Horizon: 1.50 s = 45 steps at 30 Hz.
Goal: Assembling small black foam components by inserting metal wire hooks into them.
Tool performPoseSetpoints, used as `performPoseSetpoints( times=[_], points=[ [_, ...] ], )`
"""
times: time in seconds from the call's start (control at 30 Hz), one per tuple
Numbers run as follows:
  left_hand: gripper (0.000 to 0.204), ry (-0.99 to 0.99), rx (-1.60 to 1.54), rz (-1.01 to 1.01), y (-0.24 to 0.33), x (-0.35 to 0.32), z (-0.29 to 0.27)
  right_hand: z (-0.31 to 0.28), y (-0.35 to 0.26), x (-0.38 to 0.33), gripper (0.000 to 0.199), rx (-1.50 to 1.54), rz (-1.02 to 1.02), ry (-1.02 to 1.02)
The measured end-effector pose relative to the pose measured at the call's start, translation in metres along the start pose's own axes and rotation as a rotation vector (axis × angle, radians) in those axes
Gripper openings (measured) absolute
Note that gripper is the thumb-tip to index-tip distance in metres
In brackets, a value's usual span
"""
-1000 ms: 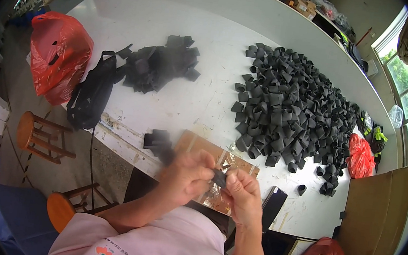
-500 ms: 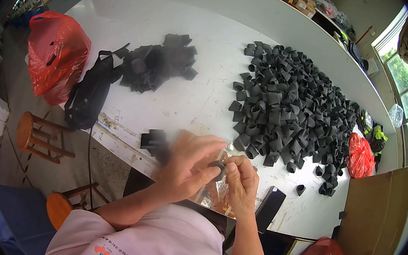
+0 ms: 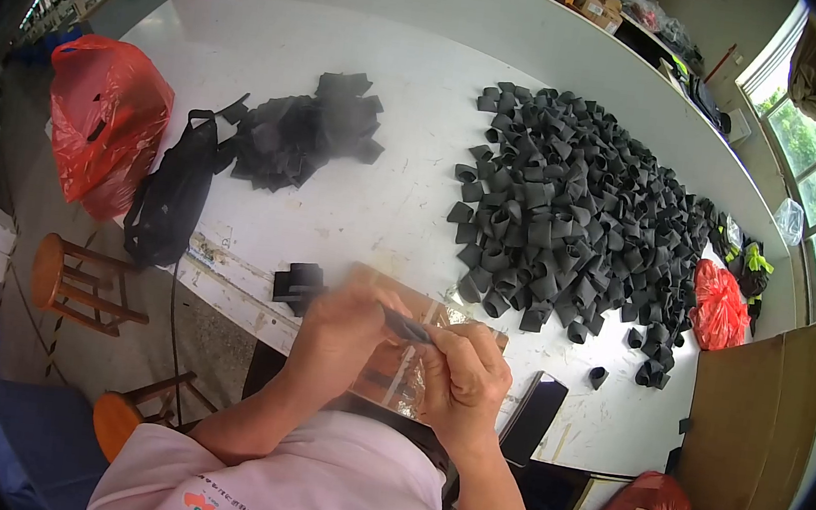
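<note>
Between my two hands a small dark grey strip of material (image 3: pixel 404 325) is stretched out above a tape-covered brown board (image 3: pixel 384 379) at the table's front edge. My left hand (image 3: pixel 344 326) is closed on the strip's left end, its fingers partly blurred. My right hand (image 3: pixel 466 367) pinches the other end between thumb and fingers. Beside my left hand lie a few flat black pieces (image 3: pixel 299 286). A large heap of black curled loops (image 3: pixel 574 214) covers the right part of the table, and a looser pile of flat black pieces (image 3: pixel 291 136) lies at the far left.
A black phone (image 3: pixel 532 418) lies right of the board. At the left edge are a black bag (image 3: pixel 173 193) and a red plastic bag (image 3: pixel 106 125). A smaller red bag (image 3: pixel 720 306) and a cardboard box (image 3: pixel 751 425) stand at the right. Wooden stools (image 3: pixel 48 276) are on the floor.
My hands have drawn slightly apart, and the dark piece, earlier curled at my fingertips, is now held out as a strip. More of the board shows.
</note>
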<state>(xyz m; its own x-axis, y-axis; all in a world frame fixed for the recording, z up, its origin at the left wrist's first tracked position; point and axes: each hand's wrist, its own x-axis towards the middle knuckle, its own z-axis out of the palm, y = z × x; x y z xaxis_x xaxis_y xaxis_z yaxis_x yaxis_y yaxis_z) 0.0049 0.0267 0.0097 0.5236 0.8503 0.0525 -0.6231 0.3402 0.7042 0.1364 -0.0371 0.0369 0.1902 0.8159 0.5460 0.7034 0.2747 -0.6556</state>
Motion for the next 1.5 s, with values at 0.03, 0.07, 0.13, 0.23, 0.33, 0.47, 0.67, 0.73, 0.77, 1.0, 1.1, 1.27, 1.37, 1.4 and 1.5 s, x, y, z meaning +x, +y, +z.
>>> performPoseSetpoints(
  times=[0.03,0.07,0.13,0.23,0.33,0.47,0.67,0.73,0.77,1.0,1.1,1.27,1.37,1.4,1.5],
  points=[
    [0.01,0.011,-0.09,-0.055,-0.002,-0.001,0.0,0.003,0.004,-0.002,0.012,0.02,-0.006,0.027],
    [0.01,0.022,-0.179,-0.111,-0.003,-0.002,0.0,0.007,0.008,-0.005,0.009,0.04,-0.013,0.055],
    [0.01,0.033,-0.137,-0.122,-0.004,-0.006,0.0,0.014,0.013,-0.011,0.01,0.105,0.023,0.071],
    [0.01,0.036,-0.128,-0.128,-0.006,-0.005,-0.001,0.014,0.012,-0.011,0.011,0.167,0.074,0.077],
    [0.01,0.04,-0.207,-0.118,-0.001,-0.002,0.006,0.007,0.007,-0.005,0.012,0.155,0.082,0.045],
    [0.01,0.087,-0.3,-0.119,-0.009,-0.004,0.001,0.007,0.01,0.001,0.01,0.106,-0.002,0.038],
    [0.012,0.091,0.061,-0.013,-0.007,-0.009,0.001,0.019,0.021,-0.012,0.009,0.087,-0.053,0.12],
    [0.012,0.1,0.256,0.05,-0.008,-0.009,0.002,0.015,0.018,-0.01,0.009,0.089,-0.037,0.088],
    [0.013,0.112,0.451,0.105,-0.008,-0.01,0.001,0.013,0.016,-0.009,0.008,0.088,-0.014,0.055],
    [0.017,-0.206,1.005,0.389,0.016,0.01,0.025,-0.001,0.013,-0.009,0.014,0.234,0.168,0.003],
    [0.017,-0.292,1.126,0.433,0.015,0.01,0.021,0.011,0.018,-0.016,0.012,0.202,0.139,0.028],
    [0.007,-0.096,1.095,0.489,0.008,0.008,0.011,0.012,0.015,-0.01,0.012,0.237,0.181,0.034],
    [0.007,-0.112,1.116,0.505,0.004,0.008,0.003,0.015,0.023,-0.014,0.012,0.145,0.054,0.019],
    [0.007,-0.125,1.133,0.518,0.001,0.006,0.002,0.02,0.029,-0.021,0.013,0.126,0.053,0.032],
    [0.006,-0.098,1.103,0.586,-0.007,0.005,0.0,0.03,0.032,-0.024,0.018,0.107,0.016,0.065]
  ],
)
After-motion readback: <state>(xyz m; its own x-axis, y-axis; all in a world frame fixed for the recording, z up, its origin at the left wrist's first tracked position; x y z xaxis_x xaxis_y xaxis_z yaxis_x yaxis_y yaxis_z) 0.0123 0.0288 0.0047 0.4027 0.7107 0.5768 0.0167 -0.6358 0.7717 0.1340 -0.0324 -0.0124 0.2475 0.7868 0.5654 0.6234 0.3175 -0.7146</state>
